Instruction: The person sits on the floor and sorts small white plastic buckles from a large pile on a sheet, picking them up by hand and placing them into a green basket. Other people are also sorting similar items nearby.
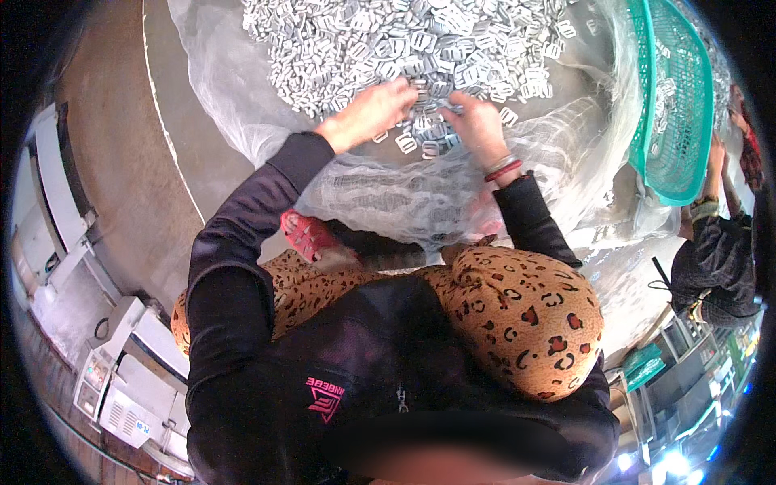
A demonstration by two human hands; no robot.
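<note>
A large pile of small grey-white slotted buckles lies on translucent sheeting in front of me. My left hand reaches into the pile's near edge. Its fingers are bent and slightly apart, with the tips among the buckles, and I make out nothing held. My right hand, with a red band at the wrist, is just to the right. Thumb and forefinger are apart over the near buckles, and the other fingers are partly hidden. A few loose buckles lie between and below the hands.
White mesh sheeting bunches along the pile's near side. At the right stands a teal plastic basket with buckles in it. Another person's dark sleeve is beyond it. White machines stand at the left.
</note>
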